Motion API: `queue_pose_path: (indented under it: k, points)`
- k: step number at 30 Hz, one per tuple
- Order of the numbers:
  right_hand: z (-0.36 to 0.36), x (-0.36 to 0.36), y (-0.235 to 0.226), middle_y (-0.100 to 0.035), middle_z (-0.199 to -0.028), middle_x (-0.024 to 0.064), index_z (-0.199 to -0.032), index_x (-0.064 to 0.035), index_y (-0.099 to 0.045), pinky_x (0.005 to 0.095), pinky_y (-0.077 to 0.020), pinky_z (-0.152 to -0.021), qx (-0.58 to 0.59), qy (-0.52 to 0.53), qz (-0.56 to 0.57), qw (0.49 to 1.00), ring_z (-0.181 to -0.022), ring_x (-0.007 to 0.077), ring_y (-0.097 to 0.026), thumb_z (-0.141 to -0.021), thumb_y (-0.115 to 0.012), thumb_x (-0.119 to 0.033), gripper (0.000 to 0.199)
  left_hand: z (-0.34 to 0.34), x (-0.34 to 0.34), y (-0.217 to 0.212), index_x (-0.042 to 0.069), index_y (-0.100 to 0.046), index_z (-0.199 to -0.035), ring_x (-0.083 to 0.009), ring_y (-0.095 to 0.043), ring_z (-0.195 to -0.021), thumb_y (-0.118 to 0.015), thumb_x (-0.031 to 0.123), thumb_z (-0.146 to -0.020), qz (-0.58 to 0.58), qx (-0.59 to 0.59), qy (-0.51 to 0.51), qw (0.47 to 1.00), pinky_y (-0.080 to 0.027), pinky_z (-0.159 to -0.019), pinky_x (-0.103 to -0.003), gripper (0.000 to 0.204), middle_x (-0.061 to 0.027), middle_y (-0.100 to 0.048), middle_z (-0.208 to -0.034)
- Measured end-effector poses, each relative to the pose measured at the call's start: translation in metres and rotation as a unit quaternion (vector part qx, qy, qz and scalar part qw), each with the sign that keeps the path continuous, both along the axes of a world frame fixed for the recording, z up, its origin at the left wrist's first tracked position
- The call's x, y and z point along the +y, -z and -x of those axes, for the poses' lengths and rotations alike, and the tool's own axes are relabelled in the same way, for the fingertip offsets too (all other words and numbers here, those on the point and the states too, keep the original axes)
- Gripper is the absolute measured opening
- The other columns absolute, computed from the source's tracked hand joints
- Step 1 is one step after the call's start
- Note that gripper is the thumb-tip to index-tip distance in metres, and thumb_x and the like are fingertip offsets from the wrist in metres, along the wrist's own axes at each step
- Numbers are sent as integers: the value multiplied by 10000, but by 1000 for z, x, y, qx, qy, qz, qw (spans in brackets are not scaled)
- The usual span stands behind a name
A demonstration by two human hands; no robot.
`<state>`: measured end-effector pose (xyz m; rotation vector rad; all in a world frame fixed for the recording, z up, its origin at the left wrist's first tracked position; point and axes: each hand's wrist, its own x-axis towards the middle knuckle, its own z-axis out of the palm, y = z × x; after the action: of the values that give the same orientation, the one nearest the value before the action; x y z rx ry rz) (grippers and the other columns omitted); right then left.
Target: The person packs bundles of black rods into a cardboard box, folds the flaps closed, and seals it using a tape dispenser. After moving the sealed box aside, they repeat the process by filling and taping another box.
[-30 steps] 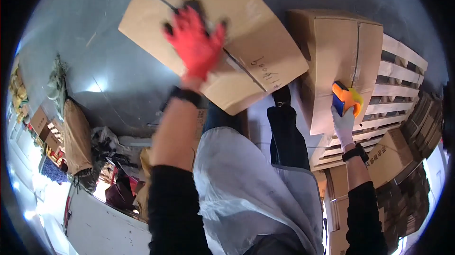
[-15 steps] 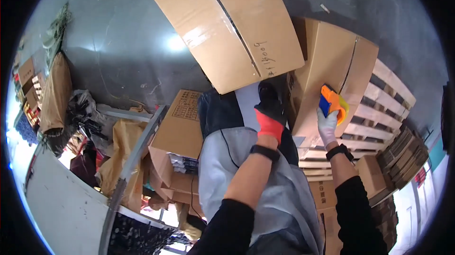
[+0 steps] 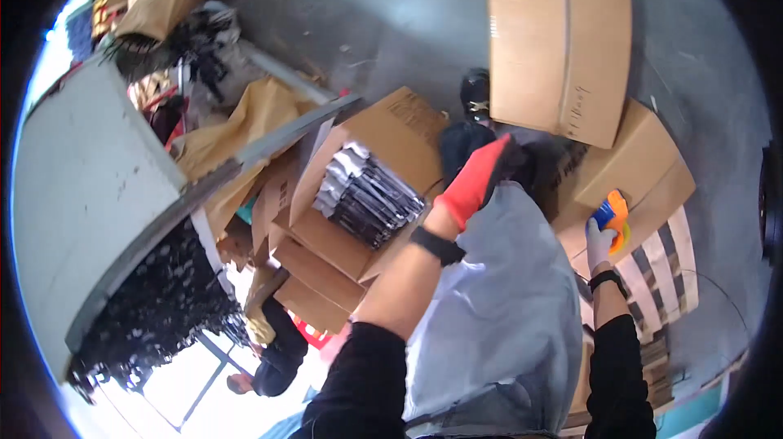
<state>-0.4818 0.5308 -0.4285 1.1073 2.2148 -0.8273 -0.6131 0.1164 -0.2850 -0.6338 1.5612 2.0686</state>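
Note:
My right hand (image 3: 600, 242), in a pale glove, is closed around an orange and blue tape dispenser (image 3: 619, 212) with a yellow roll. It is held over a closed brown carton (image 3: 652, 150) on the right. My left hand (image 3: 475, 180), in a red and black glove, is above my lap near the dark shoes; its dark fingers blend into what lies behind them. Left of that hand, an open carton (image 3: 420, 141) shows tightly packed black and silver pieces (image 3: 371, 194). A large closed carton (image 3: 530, 39) stands ahead, with handwriting on its side.
A wooden pallet (image 3: 659, 264) is beneath the right side. On the left, a grey metal frame bar (image 3: 204, 182) edges a white panel (image 3: 98, 162), with dark bristly material (image 3: 163, 300) below. Brown wrapping (image 3: 253, 125) lies behind it. Another person's dark sleeve (image 3: 281, 349) shows at lower left.
My view has swung left, so the cartons appear farther right and the open carton's contents show fully. The tape dispenser stays in my right hand. My left hand has tilted toward the upper right.

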Motion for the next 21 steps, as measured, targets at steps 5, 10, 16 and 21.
queue_pose_path:
  k: [5, 10, 16, 21]
  points:
    - [19, -7, 2, -622, -1077, 67, -1154, 11, -530, 336, -499, -832, -3, -18, 36, 999, -918, 190, -599, -866, -738, -237, 433, -27, -86, -98, -23, -401, -1434, -335, -477, -1314, -509, 84, -918, 58, 144, 76, 985, -346, -1125, -376, 537, -212, -489, -1423]
    - [15, 5, -2, -645, -1100, 60, -1160, 1, -569, 346, -499, -834, -28, -17, 3, 999, -915, 190, -607, -869, -748, -277, 440, -156, -121, -143, -16, -520, -1343, -301, -515, -1281, -562, 147, -946, 181, -48, 109, 976, -396, -1073, -344, 431, -195, -527, -1392]
    - [25, 3, -3, -664, -1080, 54, -1139, -3, -618, 339, -500, -824, -28, -40, -5, 999, -905, 190, -620, -869, -747, -291, 415, -543, -30, -208, 103, -659, -1169, -346, -647, -1068, -425, 619, -941, 164, -331, 473, 800, -492, -916, -430, 611, -169, -680, -1143]
    - [36, -1, -7, -674, -1068, 51, -1126, -15, -645, 328, -503, -805, -80, -46, -41, 995, -900, 183, -629, -875, -736, -305, 394, -542, -25, -196, 47, -638, -1195, -320, -640, -1088, -427, 483, -991, -2, -517, 204, 831, -481, -935, -383, 525, -165, -667, -1190]
